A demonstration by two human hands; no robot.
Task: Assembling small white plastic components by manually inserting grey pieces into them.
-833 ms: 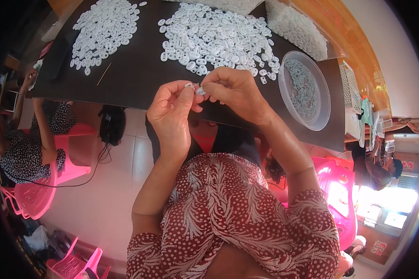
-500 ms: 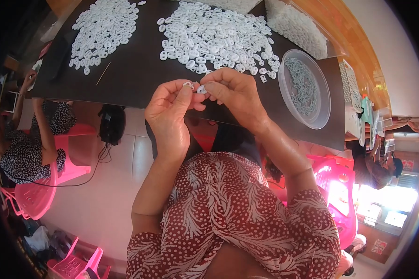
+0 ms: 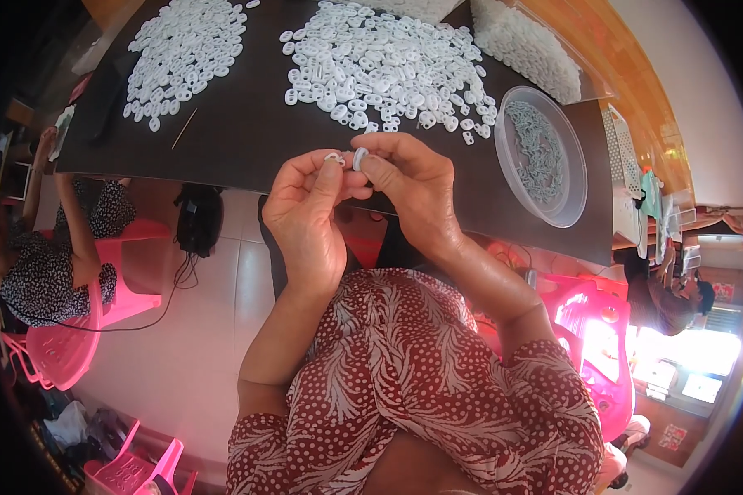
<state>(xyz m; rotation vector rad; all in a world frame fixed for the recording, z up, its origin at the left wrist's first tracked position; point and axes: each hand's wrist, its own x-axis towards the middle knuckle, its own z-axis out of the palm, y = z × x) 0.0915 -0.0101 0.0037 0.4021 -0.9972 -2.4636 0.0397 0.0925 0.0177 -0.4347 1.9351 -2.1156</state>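
Just past the table's near edge, both my hands meet fingertip to fingertip. My left hand (image 3: 307, 213) is closed, pinching a small white plastic piece (image 3: 333, 157) between thumb and fingers; most of that piece is covered. Between the thumb and fingers of my right hand (image 3: 421, 188) is a white oval plastic piece (image 3: 359, 159), seen nearly edge-on. The two pieces are close together, and I cannot tell whether they touch. Beyond my fingers spreads a large pile of white oval two-holed pieces (image 3: 380, 62).
A second pile of white ovals (image 3: 186, 54) lies at the far left, near a thin stick (image 3: 184, 129). On the right stand a round clear tub (image 3: 571, 194) of grey-green cords and a clear bin (image 3: 607, 87) of white pieces. Another person (image 3: 58, 264) sits at left.
The white oval in my right hand has turned from showing its face to nearly edge-on. My right wrist has shifted a little left, and my left hand slightly right and down.
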